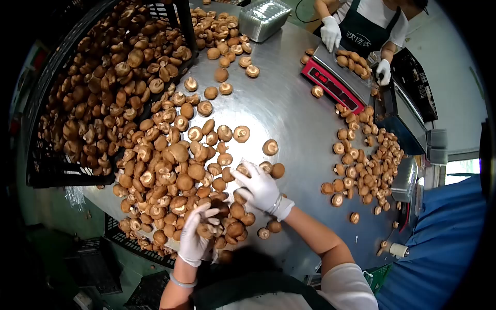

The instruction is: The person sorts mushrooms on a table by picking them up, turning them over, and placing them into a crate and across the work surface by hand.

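Note:
A big heap of brown shiitake mushrooms point(178, 152) is spread over the steel table in front of me. My left hand point(194, 238), in a white glove, curls its fingers around a shiitake mushroom point(205, 231) at the heap's near edge. Other mushrooms lie right beside and partly behind those fingers. My right hand point(261, 190), also gloved in white, has its fingers spread at the heap's right side, close over several mushrooms. Two mushrooms point(277, 170) sit just past its knuckles. Its palm is turned down and hidden.
A black crate point(72, 178) full of mushrooms stands at the left. Clear plastic trays point(264, 18) are stacked at the back of the steel table point(289, 103). Across it, a co-worker's gloved hand point(330, 33) is at a red scale point(330, 85) bearing mushrooms. More mushrooms point(361, 165) lie at right.

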{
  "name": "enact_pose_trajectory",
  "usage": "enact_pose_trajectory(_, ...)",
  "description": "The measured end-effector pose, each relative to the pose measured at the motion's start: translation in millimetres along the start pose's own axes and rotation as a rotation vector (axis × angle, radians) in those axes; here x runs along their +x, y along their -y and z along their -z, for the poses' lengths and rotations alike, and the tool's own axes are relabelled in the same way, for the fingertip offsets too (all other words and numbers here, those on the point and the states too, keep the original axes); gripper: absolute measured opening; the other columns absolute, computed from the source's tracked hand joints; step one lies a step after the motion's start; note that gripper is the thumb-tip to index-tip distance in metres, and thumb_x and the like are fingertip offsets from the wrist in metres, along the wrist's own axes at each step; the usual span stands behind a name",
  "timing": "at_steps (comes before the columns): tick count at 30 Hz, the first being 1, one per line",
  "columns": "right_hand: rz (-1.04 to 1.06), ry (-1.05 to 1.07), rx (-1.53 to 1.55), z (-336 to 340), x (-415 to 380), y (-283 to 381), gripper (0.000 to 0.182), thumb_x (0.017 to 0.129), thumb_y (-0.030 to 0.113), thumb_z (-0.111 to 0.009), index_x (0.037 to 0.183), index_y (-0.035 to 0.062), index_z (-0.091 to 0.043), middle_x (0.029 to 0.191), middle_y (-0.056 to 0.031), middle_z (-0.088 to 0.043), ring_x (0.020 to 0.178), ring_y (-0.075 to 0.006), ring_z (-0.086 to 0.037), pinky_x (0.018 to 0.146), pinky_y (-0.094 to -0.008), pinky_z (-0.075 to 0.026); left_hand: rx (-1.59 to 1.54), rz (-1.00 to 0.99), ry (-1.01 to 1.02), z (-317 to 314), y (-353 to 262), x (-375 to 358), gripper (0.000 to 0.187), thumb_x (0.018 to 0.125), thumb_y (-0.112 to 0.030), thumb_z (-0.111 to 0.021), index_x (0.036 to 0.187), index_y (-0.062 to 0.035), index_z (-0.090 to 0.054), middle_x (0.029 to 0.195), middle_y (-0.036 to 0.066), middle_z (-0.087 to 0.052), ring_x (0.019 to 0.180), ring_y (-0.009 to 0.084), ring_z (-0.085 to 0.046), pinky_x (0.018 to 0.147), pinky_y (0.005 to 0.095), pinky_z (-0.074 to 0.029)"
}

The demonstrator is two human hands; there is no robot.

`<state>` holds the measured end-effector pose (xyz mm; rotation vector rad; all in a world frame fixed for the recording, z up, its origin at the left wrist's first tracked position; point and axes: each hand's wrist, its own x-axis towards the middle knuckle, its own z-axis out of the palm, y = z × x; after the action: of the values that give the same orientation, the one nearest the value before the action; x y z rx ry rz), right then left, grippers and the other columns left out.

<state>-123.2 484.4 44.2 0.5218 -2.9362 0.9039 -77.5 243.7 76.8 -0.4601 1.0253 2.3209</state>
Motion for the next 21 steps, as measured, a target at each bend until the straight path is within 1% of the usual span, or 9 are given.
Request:
enact_pose_trajectory(7, -0.161, 0.083, -0.194, -31, -12, -14, 0.042, 0.081, 0.020, -0.060, 0.123, 0.0217, -0.055, 0.125, -0.0113, -0.048, 0.100, -0.0311, -0.054, 0.079, -0.0392, -0.051, 0.284, -0.560, -0.377, 104, -19, -80, 0.034, 0.098, -0.025, -0.047, 0.118, 0.0007, -0.056, 0.103, 0.011, -0.064, 0.080, 0.0162, -0.060, 0.073, 0.0263, -0.048)
enact_pose_trajectory(10, -0.201, 0.004, 0.035, -27, 3, -31, 0.031, 0.084, 0.019, -0.057, 0.115, 0.0178, -0.058, 0.111, -0.0133, -0.056, 0.096, -0.0302, -0.057, 0.078, -0.0377, -0.051, 1.519, -0.575, -0.818, 163, -15, -105, 0.033, 0.088, -0.010, -0.059, 0.119, 0.0012, -0.057, 0.113, 0.016, -0.061, 0.105, 0.0302, -0.056, 0.095, 0.0376, -0.042)
enact_pose_trajectory(11, -0.192, -0.029, 0.190, -23, 5, -40, 0.030, 0.086, 0.020, -0.056, 0.116, 0.0165, -0.059, 0.109, -0.0139, -0.058, 0.095, -0.0298, -0.058, 0.081, -0.0366, -0.050, 1.513, -0.602, -0.825, 158, -15, -107, 0.033, 0.088, -0.010, -0.059, 0.119, 0.0012, -0.057, 0.113, 0.016, -0.061, 0.105, 0.0302, -0.056, 0.095, 0.0376, -0.042)
enact_pose_trajectory(12, -0.426, 0.034, 0.637, -10, 6, -37, 0.029, 0.090, 0.018, -0.052, 0.118, 0.0126, -0.059, 0.115, -0.0126, -0.059, 0.098, -0.0260, -0.060, 0.082, -0.0336, -0.050, 1.541, -0.695, -0.778, 148, -14, -107, 0.035, 0.085, -0.010, -0.062, 0.118, 0.0012, -0.057, 0.114, 0.016, -0.060, 0.106, 0.0311, -0.055, 0.095, 0.0385, -0.042)
enact_pose_trajectory(13, -0.256, -0.150, 0.950, -8, 0, -35, 0.031, 0.095, 0.022, -0.049, 0.122, 0.0093, -0.057, 0.103, -0.0071, -0.062, 0.083, -0.0162, -0.062, 0.067, -0.0310, -0.052, 1.568, -0.783, -0.724, 131, -14, -106, 0.037, 0.082, -0.009, -0.064, 0.118, 0.0011, -0.058, 0.116, 0.017, -0.060, 0.107, 0.0321, -0.054, 0.096, 0.0393, -0.041)
enact_pose_trajectory(15, -0.480, -0.118, 1.490, 10, -25, -33, 0.033, 0.098, 0.023, -0.045, 0.127, 0.0083, -0.051, 0.105, -0.0094, -0.060, 0.082, -0.0188, -0.062, 0.061, -0.0314, -0.053, 1.504, -0.864, -0.568, 87, -7, -87, 0.035, 0.079, -0.011, -0.068, 0.112, -0.0008, -0.062, 0.113, 0.016, -0.062, 0.105, 0.0320, -0.056, 0.094, 0.0382, -0.042)
enact_pose_trajectory(16, -0.509, -0.079, 1.653, 15, -37, -38, 0.035, 0.098, 0.020, -0.045, 0.130, 0.0057, -0.047, 0.116, -0.0107, -0.057, 0.094, -0.0236, -0.062, 0.076, -0.0330, -0.055, 1.478, -0.864, -0.470, 64, -1, -73, 0.036, 0.077, -0.013, -0.070, 0.111, -0.0018, -0.063, 0.110, 0.016, -0.063, 0.104, 0.0315, -0.057, 0.093, 0.0383, -0.044)
enact_pose_trajectory(20, -0.523, -0.148, 1.860, 23, -74, -33, 0.038, 0.097, 0.027, -0.048, 0.131, 0.0103, -0.044, 0.111, -0.0111, -0.056, 0.092, -0.0271, -0.061, 0.063, -0.0376, -0.056, 1.600, -0.940, -0.079, -14, 35, -7, 0.023, 0.079, -0.021, -0.067, 0.096, -0.0045, -0.065, 0.092, 0.014, -0.065, 0.085, 0.0315, -0.062, 0.078, 0.0393, -0.050)
enact_pose_trajectory(21, -0.531, -0.204, 1.920, 26, -86, -37, 0.035, 0.097, 0.026, -0.047, 0.129, 0.0116, -0.045, 0.110, -0.0113, -0.056, 0.091, -0.0267, -0.061, 0.061, -0.0373, -0.055, 1.836, -0.762, -0.042, -19, 46, 13, 0.025, 0.079, -0.030, -0.068, 0.086, -0.0059, -0.063, 0.084, 0.014, -0.064, 0.080, 0.0302, -0.062, 0.073, 0.0399, -0.049)
